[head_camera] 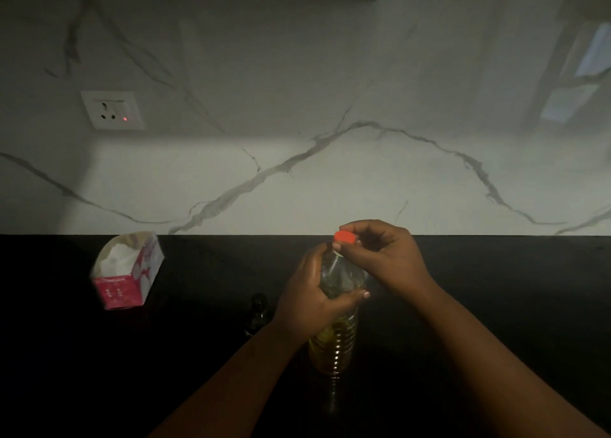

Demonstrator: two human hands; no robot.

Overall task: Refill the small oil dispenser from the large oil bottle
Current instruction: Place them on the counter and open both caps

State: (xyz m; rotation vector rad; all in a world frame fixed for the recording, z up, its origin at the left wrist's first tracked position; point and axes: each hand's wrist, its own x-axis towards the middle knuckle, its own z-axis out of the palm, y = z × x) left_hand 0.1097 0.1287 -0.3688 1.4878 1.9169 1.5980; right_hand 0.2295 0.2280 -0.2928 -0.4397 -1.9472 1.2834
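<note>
A large clear plastic oil bottle with yellow oil in its ribbed lower part stands on the dark counter. My left hand grips the bottle's upper body. My right hand pinches the red cap on the bottle's neck between thumb and fingers. The small oil dispenser, dark and hard to make out, stands just left of my left wrist.
An open pink and white carton with white contents sits on the counter at the left. Behind the counter rises a white marble wall with a socket plate. The scene is dim.
</note>
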